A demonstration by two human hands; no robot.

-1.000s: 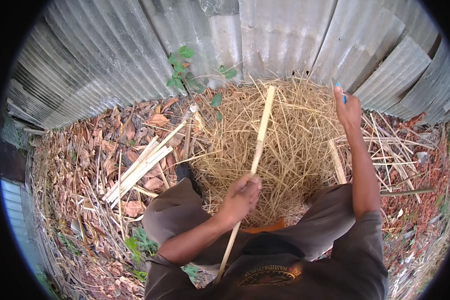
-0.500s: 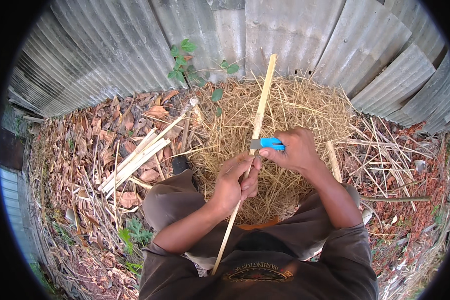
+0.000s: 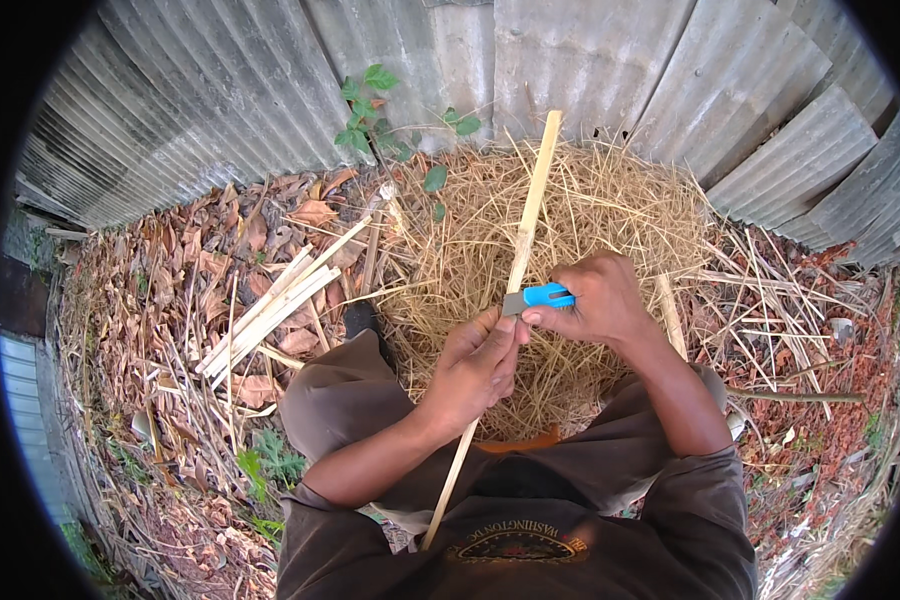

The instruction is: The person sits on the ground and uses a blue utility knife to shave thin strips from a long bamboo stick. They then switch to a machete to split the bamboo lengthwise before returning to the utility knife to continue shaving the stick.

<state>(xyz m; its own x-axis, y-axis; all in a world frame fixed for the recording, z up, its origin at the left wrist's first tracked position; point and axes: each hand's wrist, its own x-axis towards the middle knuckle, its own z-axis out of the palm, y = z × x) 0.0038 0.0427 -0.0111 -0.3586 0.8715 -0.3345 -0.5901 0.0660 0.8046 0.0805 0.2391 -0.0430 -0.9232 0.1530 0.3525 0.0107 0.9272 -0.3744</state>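
A long, pale split-bamboo strip (image 3: 532,205) slants from near my lap up and away over a heap of shavings. My left hand (image 3: 473,370) is closed round the strip at about its middle. In my right hand (image 3: 602,300) is a blue-handled utility knife (image 3: 547,296), gripped with thumb and fingers. Its wide grey blade lies across the strip, just beyond my left thumb. The near end of the strip rests against my shirt; part of it is hidden inside my left fingers.
Dry shavings (image 3: 610,205) are heaped between my legs and the corrugated metal fence (image 3: 590,70). Several split strips (image 3: 275,315) lie on dead leaves at the left. More thin sticks (image 3: 770,310) are scattered at the right. A green plant (image 3: 360,115) grows by the fence.
The knife has shifted slightly toward me along the strip, and its blade now sits closer to my left thumb. Both hands keep their hold.
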